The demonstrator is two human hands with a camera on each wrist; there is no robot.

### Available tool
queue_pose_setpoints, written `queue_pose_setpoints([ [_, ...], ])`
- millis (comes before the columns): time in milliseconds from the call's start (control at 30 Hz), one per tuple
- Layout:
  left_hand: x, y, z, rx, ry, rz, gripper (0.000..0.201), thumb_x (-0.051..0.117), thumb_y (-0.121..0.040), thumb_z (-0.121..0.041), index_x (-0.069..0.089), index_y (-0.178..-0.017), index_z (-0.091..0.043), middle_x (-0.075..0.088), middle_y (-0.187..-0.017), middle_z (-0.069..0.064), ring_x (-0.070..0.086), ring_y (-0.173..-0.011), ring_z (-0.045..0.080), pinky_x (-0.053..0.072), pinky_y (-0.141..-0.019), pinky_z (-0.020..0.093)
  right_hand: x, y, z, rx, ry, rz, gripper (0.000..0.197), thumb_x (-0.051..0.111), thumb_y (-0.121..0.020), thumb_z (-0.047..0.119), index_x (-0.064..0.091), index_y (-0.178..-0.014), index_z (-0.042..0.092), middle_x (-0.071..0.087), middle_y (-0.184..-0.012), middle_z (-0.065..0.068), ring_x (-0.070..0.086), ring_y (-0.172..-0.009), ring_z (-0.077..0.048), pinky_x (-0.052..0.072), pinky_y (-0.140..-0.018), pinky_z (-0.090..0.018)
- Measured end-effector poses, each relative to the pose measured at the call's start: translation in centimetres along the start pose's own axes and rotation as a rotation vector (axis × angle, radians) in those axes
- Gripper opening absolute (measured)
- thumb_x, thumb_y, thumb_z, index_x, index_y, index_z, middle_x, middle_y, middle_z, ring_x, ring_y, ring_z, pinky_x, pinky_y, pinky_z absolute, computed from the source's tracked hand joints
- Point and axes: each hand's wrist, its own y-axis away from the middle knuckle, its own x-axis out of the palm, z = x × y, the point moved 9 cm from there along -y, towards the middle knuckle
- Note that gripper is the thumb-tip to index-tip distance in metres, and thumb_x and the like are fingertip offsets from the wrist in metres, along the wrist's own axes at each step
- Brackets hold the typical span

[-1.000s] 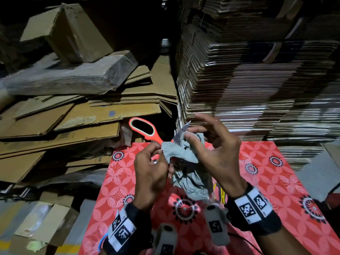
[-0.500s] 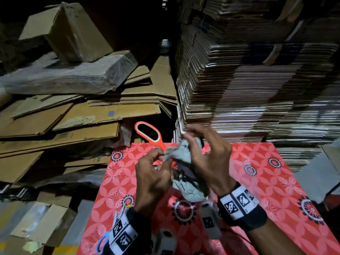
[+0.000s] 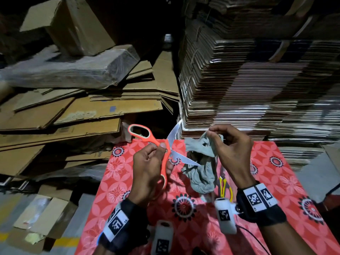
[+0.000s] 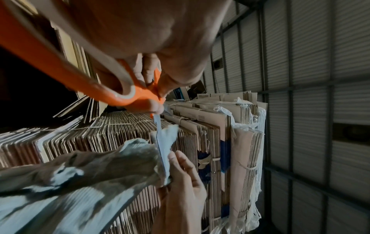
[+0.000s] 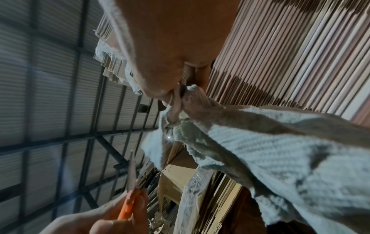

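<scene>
My left hand curls round the lower orange handle of the scissors, thumb pressed beside the pivot, so the blades stand splayed wide: one points up, one reaches toward my right fingers. My right hand pinches the grey cloth by its top edge between thumb and fingertips, letting it hang at that blade's tip above the red patterned tabletop — ready, I judge, for wiping the steel — touching or not, I cannot tell.

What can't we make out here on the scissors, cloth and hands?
Head: left hand covers most of the lower handle loop of the scissors.
Head: cloth hides most of a yellow-handled tool; type unclear.
Left wrist: blade overlaps the cloth; contact unclear.
Right wrist: cloth blurred, cut off by the right edge; right hand fingers mostly behind its palm.
</scene>
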Motion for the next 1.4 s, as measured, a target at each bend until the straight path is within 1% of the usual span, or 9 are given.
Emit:
queue_pose_setpoints([
  [133,0.2,-0.1,0.3,-0.034,0.023,0.001,0.021,0.056,-0.105,-0.009,0.058,-0.09,0.006,0.056,-0.051,0.013,0.052,-0.04,0.02,0.041,-0.043,0.023,0.3,0.3,0.0,0.083,-0.131,0.022,0.018,0.085,-0.084,0.005,0.077,-0.097,0.014,0.077,-0.085,0.002,0.074,-0.085,-0.021,0.059,-0.077,-0.031],
  [267,1.0,-0.1,0.3,-0.019,-0.002,0.044,0.017,0.055,-0.104,-0.001,0.056,-0.09,0.008,0.054,-0.057,0.013,0.053,-0.041,0.018,0.042,-0.04,0.022,1.4,0.5,1.9,0.08,-0.178,0.046,0.022,0.089,-0.08,0.008,0.076,-0.097,0.012,0.075,-0.086,-0.001,0.071,-0.084,-0.011,0.05,-0.072,-0.013],
  [433,1.6,-0.3,-0.2,0.059,-0.026,0.039,0.026,0.055,-0.103,0.004,0.054,-0.077,0.002,0.054,-0.057,0.004,0.047,-0.046,0.011,0.04,-0.045,0.023,5.0,2.7,4.8,-0.093,-0.081,0.209,0.018,0.09,-0.08,0.015,0.08,-0.095,0.014,0.077,-0.09,0.008,0.072,-0.082,-0.005,0.056,-0.073,-0.025],
  [600,1.1,-0.1,-0.4,0.062,-0.029,0.015,0.032,0.056,-0.104,0.0,0.05,-0.073,-0.001,0.048,-0.044,0.001,0.04,-0.034,0.008,0.033,-0.038,0.018,6.3,5.6,5.1,-0.247,0.005,0.372,0.025,0.082,-0.091,0.016,0.079,-0.116,0.013,0.076,-0.112,0.005,0.07,-0.109,-0.011,0.056,-0.089,-0.031],
  [733,1.0,0.2,0.5,0.039,-0.018,0.027,0.024,0.056,-0.105,-0.003,0.057,-0.082,0.006,0.05,-0.051,0.013,0.041,-0.038,0.016,0.035,-0.04,0.022,6.3,6.1,3.7,-0.092,-0.143,0.494,0.029,0.068,-0.1,0.01,0.073,-0.128,0.013,0.076,-0.12,0.007,0.069,-0.119,-0.015,0.053,-0.101,-0.033],
  [867,1.3,0.4,0.7,0.048,-0.024,0.032,0.028,0.056,-0.104,-0.003,0.056,-0.077,-0.002,0.05,-0.054,0.018,0.042,-0.038,0.019,0.035,-0.04,0.024,6.0,5.3,2.7,0.038,-0.187,0.469,0.041,0.081,-0.089,0.003,0.073,-0.126,0.016,0.079,-0.108,0.008,0.073,-0.111,-0.015,0.055,-0.1,-0.032],
  [1033,1.4,0.4,0.9,0.034,-0.001,0.033,0.029,0.057,-0.103,0.001,0.05,-0.075,-0.001,0.045,-0.05,0.01,0.042,-0.038,0.017,0.033,-0.039,0.022,6.1,4.7,2.7,0.024,-0.134,0.504,0.035,0.086,-0.082,0.001,0.077,-0.113,0.013,0.079,-0.095,0.007,0.075,-0.101,-0.014,0.057,-0.096,-0.03],
  [1267,1.0,0.2,1.0,0.003,-0.008,0.038,0.027,0.058,-0.103,0.0,0.048,-0.078,-0.003,0.042,-0.055,0.001,0.044,-0.041,0.019,0.033,-0.041,0.026,5.8,4.9,1.8,0.178,-0.182,0.553,0.036,0.088,-0.082,0.009,0.076,-0.114,0.019,0.079,-0.095,0.003,0.074,-0.106,-0.018,0.058,-0.097,-0.045],
  [1400,0.9,0.0,0.9,-0.012,0.01,0.029,0.029,0.057,-0.102,0.002,0.045,-0.076,-0.005,0.041,-0.054,-0.001,0.043,-0.039,0.018,0.033,-0.044,0.026,5.3,5.0,1.2,0.209,-0.189,0.559,0.039,0.088,-0.081,0.003,0.075,-0.116,0.015,0.08,-0.094,0.0,0.075,-0.098,-0.012,0.058,-0.088,-0.026],
])
